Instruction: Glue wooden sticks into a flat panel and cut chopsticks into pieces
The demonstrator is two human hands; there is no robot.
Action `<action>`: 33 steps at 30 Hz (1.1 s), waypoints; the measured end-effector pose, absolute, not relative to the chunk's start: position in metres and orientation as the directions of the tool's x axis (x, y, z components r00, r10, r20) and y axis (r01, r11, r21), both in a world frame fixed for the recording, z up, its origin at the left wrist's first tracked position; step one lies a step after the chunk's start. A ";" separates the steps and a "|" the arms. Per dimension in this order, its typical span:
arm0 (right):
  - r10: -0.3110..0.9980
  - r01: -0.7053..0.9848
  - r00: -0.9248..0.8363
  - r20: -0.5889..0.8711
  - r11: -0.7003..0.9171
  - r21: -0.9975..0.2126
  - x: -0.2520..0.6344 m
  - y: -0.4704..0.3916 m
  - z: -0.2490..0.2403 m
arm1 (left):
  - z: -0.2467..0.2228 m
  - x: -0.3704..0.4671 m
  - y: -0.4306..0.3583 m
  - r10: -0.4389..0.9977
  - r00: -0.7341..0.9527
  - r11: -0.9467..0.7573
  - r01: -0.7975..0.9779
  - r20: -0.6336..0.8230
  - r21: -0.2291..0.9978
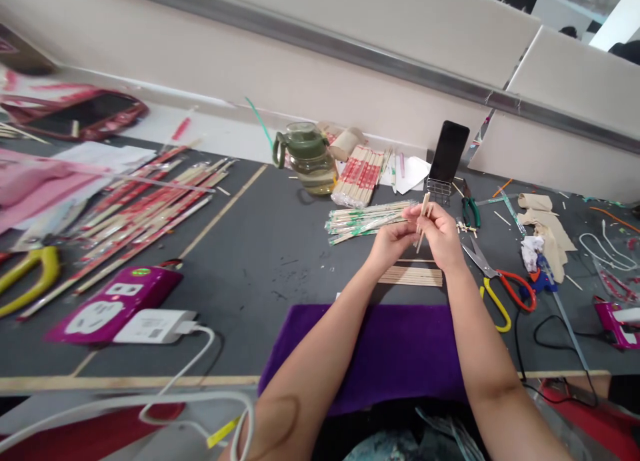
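Observation:
Both hands meet over the dark table, right of the middle. My right hand (438, 229) pinches a few thin wooden sticks (425, 211), held nearly upright. Its fingers are closed. Against the same sticks rests my left hand (399, 237), its fingers pressed together around their lower part. Just below the hands lies a row of bare wooden sticks (413, 276). Behind my left hand is a pile of sticks in green-printed wrappers (357, 222). A purple cloth (400, 354) lies under my forearms at the table's front edge.
Scissors (495, 274) and pliers (469, 207) lie at the right. A phone (450, 151) stands at the back, near a jug (313, 161) and red-wrapped sticks (359, 174). Leftward are more wrapped sticks (150, 211), a purple power strip (117, 301) with a white cable, and yellow-handled scissors (47, 271).

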State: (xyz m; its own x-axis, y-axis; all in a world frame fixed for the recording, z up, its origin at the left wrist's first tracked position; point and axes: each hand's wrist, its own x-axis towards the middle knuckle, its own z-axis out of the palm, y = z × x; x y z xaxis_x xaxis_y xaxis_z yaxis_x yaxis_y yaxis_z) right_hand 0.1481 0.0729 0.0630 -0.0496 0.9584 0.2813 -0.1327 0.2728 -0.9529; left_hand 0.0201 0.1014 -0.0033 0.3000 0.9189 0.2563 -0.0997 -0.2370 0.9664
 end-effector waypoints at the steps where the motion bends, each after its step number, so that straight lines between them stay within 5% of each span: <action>1: 0.959 -0.122 -0.046 0.278 0.271 -0.955 0.148 0.073 0.062 | -0.003 0.020 0.101 0.913 0.324 -0.227 -0.100 0.247 0.969; 13: 0.951 -0.009 -0.159 0.265 0.267 -0.964 0.160 0.073 0.056 | -0.005 0.017 0.102 0.916 0.337 -0.280 0.150 0.217 0.948; 33: 0.970 -0.057 -0.051 0.238 0.236 -0.970 0.163 0.069 0.054 | -0.013 0.018 0.104 0.884 0.436 -0.236 0.108 0.168 0.966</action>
State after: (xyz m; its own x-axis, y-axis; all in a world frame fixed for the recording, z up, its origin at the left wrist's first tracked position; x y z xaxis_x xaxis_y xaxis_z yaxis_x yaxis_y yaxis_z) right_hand 0.1633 0.0693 0.0543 -0.0509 0.9698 0.2385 -0.0573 0.2356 -0.9702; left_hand 0.0179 0.1038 -0.0133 0.4361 0.8841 0.1678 0.1075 -0.2363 0.9657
